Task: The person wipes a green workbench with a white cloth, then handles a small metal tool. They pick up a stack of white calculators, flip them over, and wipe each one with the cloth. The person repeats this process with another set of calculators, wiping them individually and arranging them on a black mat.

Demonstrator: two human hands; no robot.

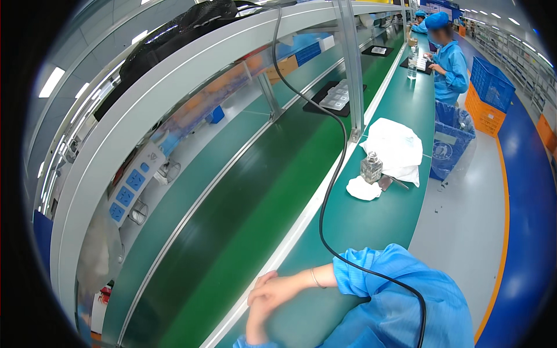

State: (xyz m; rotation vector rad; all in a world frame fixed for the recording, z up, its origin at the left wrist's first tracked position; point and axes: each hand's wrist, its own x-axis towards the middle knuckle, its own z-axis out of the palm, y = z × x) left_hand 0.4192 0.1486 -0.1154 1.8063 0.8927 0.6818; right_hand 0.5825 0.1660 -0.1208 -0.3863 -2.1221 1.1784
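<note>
1. My right hand (277, 289), a bangle at its wrist, lies over my left hand (257, 316) by the white rail (301, 229) of the green worktop (354, 232); they touch, but I cannot tell how tightly my fingers (255, 296) close.
2. A black cable (323, 226) crosses before my blue sleeve (394, 272).
3. Well apart from my hands, a clear glass bottle (371, 169) stands on the worktop beside a small white cloth (364, 189).
4. Left of the rail runs a green conveyor belt (232, 261).
5. Farther off, a blue-capped co-worker (451, 65) stands at the worktop.
</note>
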